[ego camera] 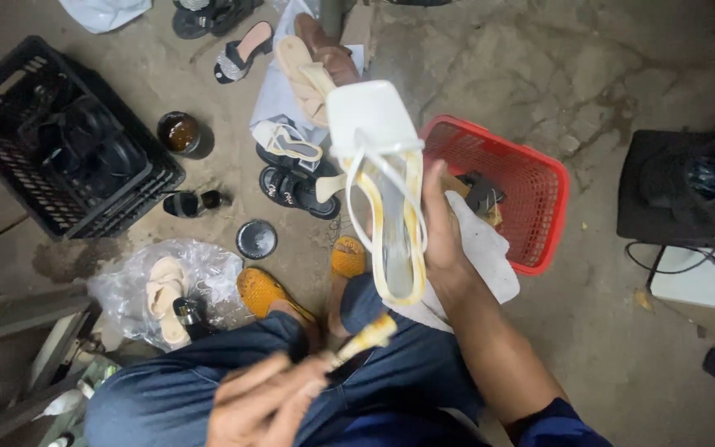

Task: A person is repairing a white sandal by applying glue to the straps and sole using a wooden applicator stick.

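Two hands are working over the seated person's lap: the left hand (pixel 262 406), blurred and nearest the camera, is gripping a small brush (pixel 363 337) whose tip is loaded with yellowish glue, while the right hand (pixel 442 236) is clasping a white heeled sandal (pixel 382 178) from the side and holding it sole-up above the knees. Yellow adhesive is already showing along both edges of the sandal's sole, so the coating appears partly done; the middle of the sole and the toe end are looking bare, and, as a judgement, more brushing is remaining. Beyond the knees, the yellow shoes (pixel 268 291) on the person's feet are resting on the concrete floor (pixel 622 66). A round tin lid (pixel 256 239) is lying nearby, with a dark glue pot (pixel 179 132) further out. Other sandals (pixel 298 186) are waiting on the floor untreated, beside a red basket (pixel 539 199). A black crate (pixel 10 165) is standing furthest left.
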